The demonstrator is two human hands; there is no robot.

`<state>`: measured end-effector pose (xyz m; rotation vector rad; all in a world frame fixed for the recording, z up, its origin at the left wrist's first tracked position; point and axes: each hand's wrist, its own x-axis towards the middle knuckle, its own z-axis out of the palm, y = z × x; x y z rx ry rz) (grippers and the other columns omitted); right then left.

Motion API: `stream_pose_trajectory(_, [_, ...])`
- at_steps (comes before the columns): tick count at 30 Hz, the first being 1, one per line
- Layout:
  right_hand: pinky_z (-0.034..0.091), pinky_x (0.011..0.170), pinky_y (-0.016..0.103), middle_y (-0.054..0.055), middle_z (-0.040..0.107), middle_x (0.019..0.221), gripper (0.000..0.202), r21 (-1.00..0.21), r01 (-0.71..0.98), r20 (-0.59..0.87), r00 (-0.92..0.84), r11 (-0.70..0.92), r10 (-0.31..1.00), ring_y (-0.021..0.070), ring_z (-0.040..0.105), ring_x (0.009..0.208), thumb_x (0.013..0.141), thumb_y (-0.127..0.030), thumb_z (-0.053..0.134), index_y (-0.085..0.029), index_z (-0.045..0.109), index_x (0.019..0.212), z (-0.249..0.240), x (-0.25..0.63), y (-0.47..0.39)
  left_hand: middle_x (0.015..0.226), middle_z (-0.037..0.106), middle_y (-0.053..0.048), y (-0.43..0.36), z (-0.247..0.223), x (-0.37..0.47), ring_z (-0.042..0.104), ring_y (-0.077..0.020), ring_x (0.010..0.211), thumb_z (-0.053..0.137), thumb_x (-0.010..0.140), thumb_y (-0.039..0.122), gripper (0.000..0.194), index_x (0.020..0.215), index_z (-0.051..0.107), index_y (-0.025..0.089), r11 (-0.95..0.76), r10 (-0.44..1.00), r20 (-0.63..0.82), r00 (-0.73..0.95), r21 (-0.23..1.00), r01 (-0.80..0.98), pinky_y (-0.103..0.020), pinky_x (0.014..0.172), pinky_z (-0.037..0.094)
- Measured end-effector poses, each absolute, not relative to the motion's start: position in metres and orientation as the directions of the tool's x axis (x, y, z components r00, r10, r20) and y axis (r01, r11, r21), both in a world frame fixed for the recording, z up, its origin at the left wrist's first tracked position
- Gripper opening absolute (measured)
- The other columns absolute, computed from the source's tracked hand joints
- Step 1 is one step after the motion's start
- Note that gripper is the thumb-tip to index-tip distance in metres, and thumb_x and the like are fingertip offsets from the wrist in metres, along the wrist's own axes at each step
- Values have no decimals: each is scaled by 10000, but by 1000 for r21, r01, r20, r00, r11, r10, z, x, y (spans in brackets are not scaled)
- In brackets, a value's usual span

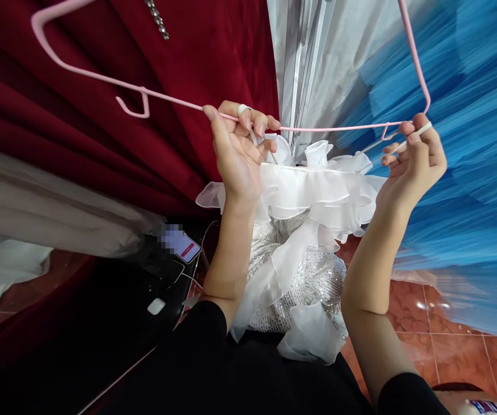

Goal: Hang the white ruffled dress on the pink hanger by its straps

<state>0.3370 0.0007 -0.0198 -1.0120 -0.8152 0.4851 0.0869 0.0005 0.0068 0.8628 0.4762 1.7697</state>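
Note:
A pink hanger stretches across the top of the view, with small hooks below its bar. My left hand pinches the bar near its middle, and a thin white strap loops around one finger. At the bar's right corner, my right hand grips the hanger and another white strap. Both straps run down to a white dress with sheer ruffles and a silver sequined body, hanging between my forearms against my black top.
Dark red fabric hangs at the left and blue tulle at the right. A lit phone and a white case lie on a black surface at lower left. Red tiles cover the floor.

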Motion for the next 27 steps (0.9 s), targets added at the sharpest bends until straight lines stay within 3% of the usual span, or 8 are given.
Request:
stream_pose_trajectory(5, [440,506,306,25,681,1188,287,-920,-178,149,663,349,733,157,646,772,768,-389,503,-343,701,971,-39,348,8,712,382,-35,-2,8,88,596,-179,768,164,1040,480,476,753,430,209,-350,935,303,-185,691,-633,-259,506,385])
stream_pose_trajectory(9, [361,467,281,-2,686,1115,277,-883,-74,318,631,463,707,133,598,705,713,-318,558,-349,711,942,-30,334,1,696,372,-30,2,9,84,590,-181,758,164,1038,487,481,744,423,207,-322,943,296,-153,685,-653,-260,506,370])
stream_pose_trajectory(13, [323,478,314,-44,682,1047,129,-887,-70,299,667,457,683,157,577,730,703,-322,559,-371,640,791,-30,343,10,688,351,-30,2,12,83,568,-177,743,169,1031,501,471,722,378,213,-306,951,260,-168,710,-634,-259,506,358])
stream_pose_trajectory(17, [433,613,353,-100,658,1188,118,-923,-260,72,607,283,791,168,582,843,723,-341,573,-403,616,814,-47,366,14,711,348,-28,-2,12,85,576,-172,762,194,1032,493,458,732,394,211,-276,958,251,-136,695,-664,-249,505,362])
stream_pose_trajectory(20, [430,573,312,-47,640,1148,142,-877,-402,-98,687,264,720,120,536,717,717,-334,532,-307,589,844,-53,358,2,720,347,-33,0,10,87,588,-182,764,211,1030,476,450,721,405,212,-247,966,233,-114,689,-681,-256,504,365])
stream_pose_trajectory(22, [389,532,272,-31,612,1097,161,-858,-348,-45,783,378,620,93,503,653,760,-383,485,-272,547,859,-49,335,-11,722,359,-42,2,9,88,600,-202,785,211,1016,522,463,717,400,223,-247,968,216,-128,728,-640,-271,508,372])
stream_pose_trajectory(24, [330,508,259,-17,614,1022,156,-828,-174,136,860,534,492,99,507,636,814,-412,473,-275,539,851,-40,306,-22,727,378,-49,4,9,88,606,-219,813,235,994,586,479,724,404,229,-257,966,219,-137,749,-610,-282,522,380])
stream_pose_trajectory(27, [261,501,271,-25,634,959,109,-785,118,444,792,609,419,116,483,594,883,-367,444,-294,513,840,-26,265,-30,729,393,-52,4,8,85,598,-217,815,246,1007,556,468,739,431,219,-286,955,268,-128,710,-643,-286,550,381])
